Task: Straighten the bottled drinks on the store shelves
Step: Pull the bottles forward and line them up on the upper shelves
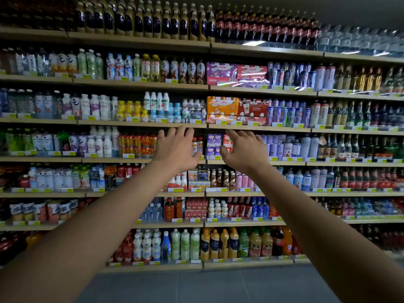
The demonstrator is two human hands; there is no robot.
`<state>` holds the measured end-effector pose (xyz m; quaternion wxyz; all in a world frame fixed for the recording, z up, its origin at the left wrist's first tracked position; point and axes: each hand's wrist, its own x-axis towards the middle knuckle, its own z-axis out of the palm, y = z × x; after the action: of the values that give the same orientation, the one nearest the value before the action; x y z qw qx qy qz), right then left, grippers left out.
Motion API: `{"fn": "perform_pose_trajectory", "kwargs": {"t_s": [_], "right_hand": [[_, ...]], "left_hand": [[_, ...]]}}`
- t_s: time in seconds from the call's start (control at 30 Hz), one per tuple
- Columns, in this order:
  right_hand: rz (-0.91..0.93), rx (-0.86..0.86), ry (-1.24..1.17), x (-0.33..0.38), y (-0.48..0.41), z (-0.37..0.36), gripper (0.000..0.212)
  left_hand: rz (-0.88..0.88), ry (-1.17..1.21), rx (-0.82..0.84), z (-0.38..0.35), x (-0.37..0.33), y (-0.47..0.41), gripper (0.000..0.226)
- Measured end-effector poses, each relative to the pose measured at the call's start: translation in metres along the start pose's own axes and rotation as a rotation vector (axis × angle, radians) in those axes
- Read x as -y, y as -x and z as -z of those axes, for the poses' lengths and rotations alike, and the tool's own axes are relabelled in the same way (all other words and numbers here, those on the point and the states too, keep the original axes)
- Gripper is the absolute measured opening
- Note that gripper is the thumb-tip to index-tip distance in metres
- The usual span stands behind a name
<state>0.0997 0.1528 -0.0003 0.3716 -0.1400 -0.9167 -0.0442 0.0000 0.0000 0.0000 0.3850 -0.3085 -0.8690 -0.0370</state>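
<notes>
Both arms reach forward: left hand (175, 147) and right hand (244, 149), fingers spread, seemingly short of the bottled drinks (197, 145).

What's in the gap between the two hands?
Head view: between the left hand and right hand show small bottles and purple cartons, standing on the shelf behind.

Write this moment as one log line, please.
left hand: open, raised before shelf | right hand: open, raised | held: nothing
</notes>
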Motion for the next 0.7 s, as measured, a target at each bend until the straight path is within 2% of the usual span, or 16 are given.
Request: {"fn": "perform_pose_trajectory", "kwargs": {"t_s": [0.4, 0.7], "right_hand": [[0.062, 0.000, -0.005, -0.012, -0.079, -0.061, 0.057], [0.165, 0.012, -0.044, -0.008, -0.170, -0.131, 0.050]], "left_hand": [[0.001, -0.034, 0.001, -0.065, 0.023, -0.072, 0.069], [0.086, -0.057, 0.033, -0.126, 0.053, -0.137, 0.070]]}}
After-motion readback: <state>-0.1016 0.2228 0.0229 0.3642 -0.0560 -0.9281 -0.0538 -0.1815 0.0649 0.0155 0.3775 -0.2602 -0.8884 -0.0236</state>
